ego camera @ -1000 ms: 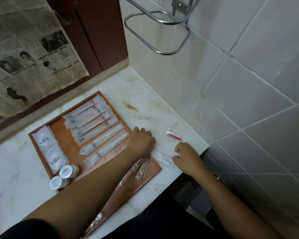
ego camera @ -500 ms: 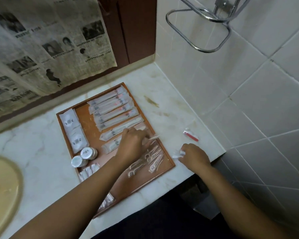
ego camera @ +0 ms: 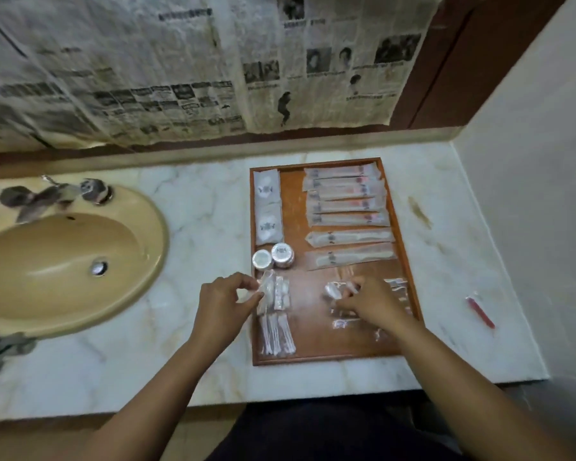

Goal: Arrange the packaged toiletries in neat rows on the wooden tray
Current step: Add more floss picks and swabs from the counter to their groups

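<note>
Print on the newspaper point(ego camera: 193, 78) and packets point(ego camera: 346, 201) is too blurred to read.

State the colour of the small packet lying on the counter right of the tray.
Red packet, shown best in the head view.

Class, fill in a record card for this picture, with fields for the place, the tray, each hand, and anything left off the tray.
Place: marble counter beside a tan sink
Wooden tray: holds long packets in a row, two flat sachets, two small round jars, cotton swabs
Left hand: pinches a small clear packet at the tray's left edge
Right hand: over clear packets on the tray; grip unclear
Off the tray: red packet on the counter to the right
</note>
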A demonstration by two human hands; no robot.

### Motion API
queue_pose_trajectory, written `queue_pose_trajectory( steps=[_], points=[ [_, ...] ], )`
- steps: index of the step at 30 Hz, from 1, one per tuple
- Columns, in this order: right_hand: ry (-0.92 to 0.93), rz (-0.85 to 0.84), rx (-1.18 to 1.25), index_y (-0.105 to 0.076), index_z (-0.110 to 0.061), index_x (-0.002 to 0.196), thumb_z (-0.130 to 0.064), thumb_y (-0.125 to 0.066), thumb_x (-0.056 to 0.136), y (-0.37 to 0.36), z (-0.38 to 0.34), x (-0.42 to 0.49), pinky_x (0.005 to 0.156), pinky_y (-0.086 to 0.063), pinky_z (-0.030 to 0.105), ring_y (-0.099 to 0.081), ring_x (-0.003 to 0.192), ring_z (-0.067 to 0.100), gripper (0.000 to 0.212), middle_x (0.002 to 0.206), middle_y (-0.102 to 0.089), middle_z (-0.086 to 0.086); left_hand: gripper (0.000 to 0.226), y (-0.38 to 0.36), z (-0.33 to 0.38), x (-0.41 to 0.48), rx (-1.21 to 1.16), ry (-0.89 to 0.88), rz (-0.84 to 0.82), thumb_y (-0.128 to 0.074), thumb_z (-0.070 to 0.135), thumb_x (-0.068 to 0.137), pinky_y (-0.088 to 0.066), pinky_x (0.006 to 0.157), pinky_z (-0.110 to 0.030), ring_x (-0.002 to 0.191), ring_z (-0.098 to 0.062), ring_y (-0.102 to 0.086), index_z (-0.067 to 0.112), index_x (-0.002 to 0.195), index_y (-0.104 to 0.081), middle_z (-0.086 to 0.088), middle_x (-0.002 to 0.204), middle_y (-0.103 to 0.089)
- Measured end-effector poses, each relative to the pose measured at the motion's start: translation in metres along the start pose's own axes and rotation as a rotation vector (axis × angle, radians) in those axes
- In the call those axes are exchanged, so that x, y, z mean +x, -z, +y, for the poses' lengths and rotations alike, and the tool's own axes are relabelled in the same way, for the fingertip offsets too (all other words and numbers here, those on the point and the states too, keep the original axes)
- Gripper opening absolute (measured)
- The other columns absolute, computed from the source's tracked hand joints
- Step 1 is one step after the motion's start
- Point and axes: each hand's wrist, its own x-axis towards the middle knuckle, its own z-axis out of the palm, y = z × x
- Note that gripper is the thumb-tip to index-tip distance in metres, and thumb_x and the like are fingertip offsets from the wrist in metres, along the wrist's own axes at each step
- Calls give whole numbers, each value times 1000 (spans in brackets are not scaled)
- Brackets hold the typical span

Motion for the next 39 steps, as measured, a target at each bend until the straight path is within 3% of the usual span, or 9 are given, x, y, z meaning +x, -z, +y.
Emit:
queue_pose_trajectory(
  steps=[2, 8, 12, 20, 24, 27, 29, 35, 39],
  points=[
    [4, -8, 24, -68, -7, 79, -24, -92, 69, -17, -14, 2, 62, -46, 29, -66, 72, 22, 31, 74, -70, 5, 19, 10, -17, -14, -80, 102, -1, -87, 23, 79, -42, 68, -21, 70, 8, -55, 24, 91, -73, 16, 85, -72],
    [-20, -33, 45, -66, -8, 93, -18, -94, 68, -52, -33, 5, 46, -41, 19, -58, 67, 11, 39, 83, -66, 1, 20, 12, -43, -32, -234, 286, -39, -86, 22, 80, -37, 61, -9, 62, 5, -54, 27, 93, -71, 12, 81, -72],
    [-47, -24, 183, -67, -2, 85, -18, -92, 73, -71, -33, 8, 46, -40, 21, -55, 51, 15, 32, 67, -64, 6, 12, 8, -51, -30, -237, 300, -88, -84, 24, 82, -37, 64, -7, 66, 11, -55, 26, 86, -73, 14, 82, -71],
    [-107, 16, 199, -52, -13, 69, -24, -83, 82, -90, -51, 18, 44, -31, 21, -46, 43, 14, 35, 60, -50, 11, 12, 6, -60, -20, -281, 405, -147, -84, 32, 81, -40, 66, -15, 75, 11, -59, 31, 80, -73, 19, 80, -70],
    [-67, 50, 165, -44, -21, 53, -27, -86, 79, -100, -61, 24, 54, -31, 28, -42, 50, 14, 50, 49, -43, -8, 14, 4, -62, -15, -318, 438, -142, -86, 33, 78, -46, 69, -19, 76, 4, -64, 31, 75, -72, 13, 79, -72],
    [-20, 92, 70, -59, -20, 76, -37, -88, 76, -105, -68, 26, 57, -36, 28, -55, 69, 13, 33, 70, -56, -10, 14, 3, -62, -13, -352, 468, -152, -87, 32, 77, -49, 69, -22, 69, 3, -63, 29, 76, -74, 9, 74, -72],
    [-16, 113, -3, -59, -20, 91, -44, -87, 75, -108, -72, 25, 60, -38, 28, -57, 80, 13, 39, 83, -58, -11, 16, 4, -63, -12, -363, 482, -155, -89, 32, 75, -53, 70, -25, 67, 0, -65, 28, 77, -74, 8, 72, -72],
    [-10, 122, -13, -49, -17, 64, -53, -78, 81, -106, -76, 16, 55, -34, 30, -52, 62, 16, 49, 63, -52, -2, 20, 3, -62, -8, -356, 480, -157, -90, 35, 74, -55, 73, -30, 71, -9, -68, 27, 80, -72, 5, 73, -72],
    [-63, 42, 162, -66, -5, 81, -46, -53, 94, -93, -70, 13, 65, -40, 33, -55, 69, 19, 45, 82, -69, 11, 19, -1, -60, -7, -359, 467, -171, -89, 34, 75, -54, 73, -32, 72, -10, -68, 28, 80, -72, 7, 73, -70]
  ],
)
